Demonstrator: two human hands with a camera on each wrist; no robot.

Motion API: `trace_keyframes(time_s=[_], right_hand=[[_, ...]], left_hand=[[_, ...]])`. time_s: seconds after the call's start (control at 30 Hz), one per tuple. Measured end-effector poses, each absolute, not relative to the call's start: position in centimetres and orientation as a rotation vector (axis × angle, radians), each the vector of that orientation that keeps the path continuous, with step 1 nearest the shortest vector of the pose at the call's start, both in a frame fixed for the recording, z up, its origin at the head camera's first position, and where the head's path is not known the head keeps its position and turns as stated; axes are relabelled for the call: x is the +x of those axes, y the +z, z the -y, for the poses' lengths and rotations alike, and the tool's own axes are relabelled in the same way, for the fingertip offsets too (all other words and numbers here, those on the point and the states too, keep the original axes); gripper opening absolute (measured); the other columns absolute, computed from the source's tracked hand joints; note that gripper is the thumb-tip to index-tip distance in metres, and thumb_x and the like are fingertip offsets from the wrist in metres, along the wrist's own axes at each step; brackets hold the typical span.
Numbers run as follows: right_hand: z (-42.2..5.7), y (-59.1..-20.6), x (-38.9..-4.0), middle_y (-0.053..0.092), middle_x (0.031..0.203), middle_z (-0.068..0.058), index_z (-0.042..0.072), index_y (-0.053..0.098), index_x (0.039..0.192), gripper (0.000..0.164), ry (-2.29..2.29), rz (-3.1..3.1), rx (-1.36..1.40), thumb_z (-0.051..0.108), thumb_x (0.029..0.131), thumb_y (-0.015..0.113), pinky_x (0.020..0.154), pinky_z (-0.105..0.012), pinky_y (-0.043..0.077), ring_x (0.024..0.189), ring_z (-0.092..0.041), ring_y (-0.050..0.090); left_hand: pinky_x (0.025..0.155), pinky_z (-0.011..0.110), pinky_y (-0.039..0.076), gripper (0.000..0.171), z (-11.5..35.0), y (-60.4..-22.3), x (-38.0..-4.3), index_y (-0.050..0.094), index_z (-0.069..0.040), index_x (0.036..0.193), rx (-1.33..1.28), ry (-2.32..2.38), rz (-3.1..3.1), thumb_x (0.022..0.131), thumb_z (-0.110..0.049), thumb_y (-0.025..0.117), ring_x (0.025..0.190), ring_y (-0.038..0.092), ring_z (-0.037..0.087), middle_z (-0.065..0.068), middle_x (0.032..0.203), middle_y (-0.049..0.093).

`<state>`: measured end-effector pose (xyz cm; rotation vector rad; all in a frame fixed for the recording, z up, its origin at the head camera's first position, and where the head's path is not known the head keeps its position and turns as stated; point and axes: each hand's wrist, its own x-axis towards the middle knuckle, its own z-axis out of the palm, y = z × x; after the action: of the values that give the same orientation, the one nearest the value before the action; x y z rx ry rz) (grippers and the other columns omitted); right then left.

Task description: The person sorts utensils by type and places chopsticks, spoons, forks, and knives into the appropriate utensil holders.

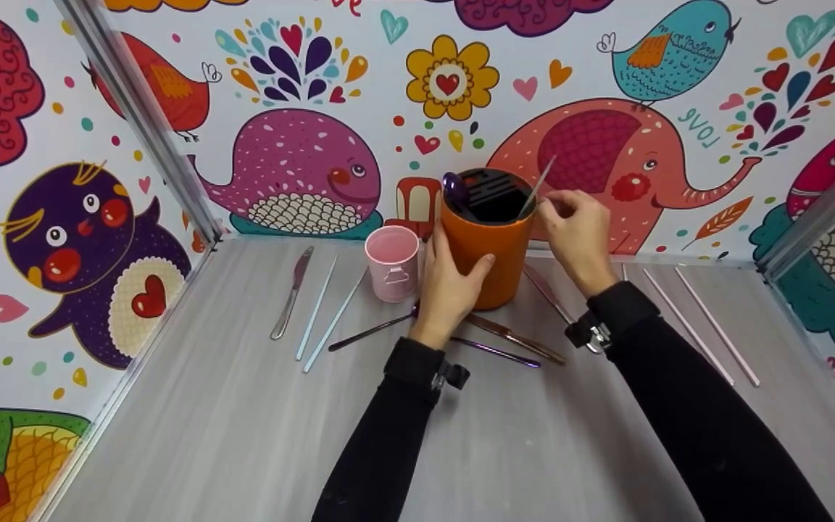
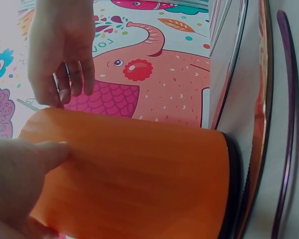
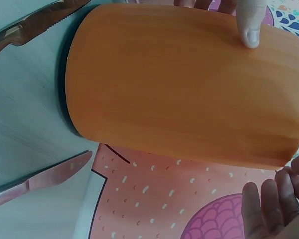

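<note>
My left hand [image 1: 454, 290] grips the side of an orange cylindrical cutlery holder [image 1: 501, 264] with a black slotted top. Its thumb [image 2: 52, 154] lies along the orange wall in the left wrist view. My right hand [image 1: 580, 232] is at the holder's right rim, thumb and fingertips pinching a thin silver utensil [image 1: 539, 185] that slants up at the slots. The utensil's exact kind is unclear. In the right wrist view, curled fingers [image 3: 274, 204] meet at the rim, the utensil mostly hidden. A purple spoon [image 1: 454, 185] stands in the holder's left side.
Left of the holder stands a pink cup [image 1: 392, 268]. A silver knife [image 1: 293, 293] and pale blue sticks [image 1: 320, 304] lie farther left. Around the holder's base are a copper-coloured knife [image 1: 515, 337], a purple handle [image 1: 497, 351] and another knife [image 1: 548, 290]. Pink sticks [image 1: 718, 326] lie at right.
</note>
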<state>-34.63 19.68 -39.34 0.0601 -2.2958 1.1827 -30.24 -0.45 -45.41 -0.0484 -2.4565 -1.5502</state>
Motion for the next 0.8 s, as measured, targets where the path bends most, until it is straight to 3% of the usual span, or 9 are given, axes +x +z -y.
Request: trace_keyframes(time_s=[0.3,0.57,0.8], right_hand=[[-21.2,-39.9,-33.9,0.080,0.106,-0.018,0.000,0.084,0.114,0.025,1.165,2.376,0.069,0.019,0.104,0.071,0.071,-0.015,0.046,0.089,-0.023,0.066],[-23.3,-39.4,-33.1,0.079,0.094,-0.017,0.003,0.085,0.115,0.027,1.167,2.453,0.048,0.024,0.105,0.069,0.057,-0.015,0.048,0.066,-0.008,0.064],[-25.7,-39.6,-32.9,0.079,0.091,-0.016,0.004,0.085,0.115,0.032,1.102,2.529,-0.021,0.029,0.105,0.068,0.056,-0.016,0.048,0.067,-0.006,0.063]], left_hand=[[0.138,0.056,0.029,0.103,0.5,-45.4,-30.2,0.016,-0.018,0.178,-0.052,-1.596,2.443,0.101,-0.041,0.081,0.165,0.039,0.032,0.013,0.179,0.034],[0.138,0.055,0.029,0.104,0.5,-45.4,-30.2,0.016,-0.020,0.179,-0.048,-1.606,2.445,0.101,-0.042,0.081,0.165,0.039,0.031,0.012,0.180,0.033],[0.138,0.056,0.029,0.104,0.5,-45.5,-30.4,0.017,-0.015,0.178,-0.061,-1.570,2.455,0.100,-0.043,0.080,0.164,0.039,0.033,0.014,0.179,0.034]])
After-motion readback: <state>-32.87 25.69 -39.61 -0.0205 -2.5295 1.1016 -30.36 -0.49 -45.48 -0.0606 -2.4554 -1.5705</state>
